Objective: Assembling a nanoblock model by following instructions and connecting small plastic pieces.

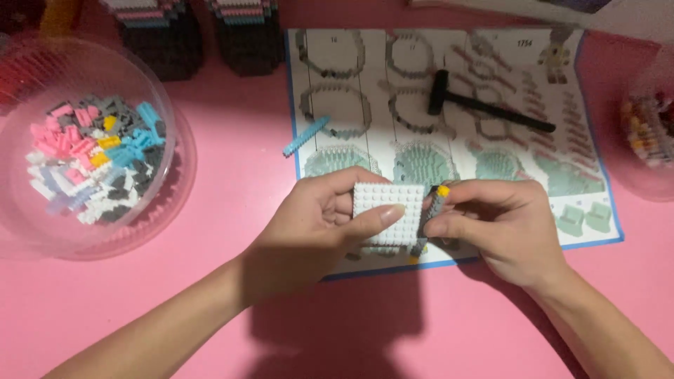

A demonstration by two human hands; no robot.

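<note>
My left hand grips a small white studded plate of tiny building bricks, thumb across its lower right. My right hand pinches a grey brick piece with a yellow tip against the plate's right edge. Both hands hover over the lower part of a printed instruction sheet lying on the pink table.
A clear round bowl at left holds several pink, blue, white, grey and yellow bricks. A loose blue strip lies at the sheet's left edge. A black hammer-like tool rests on the sheet. Black brick builds stand at the back; another clear container sits right.
</note>
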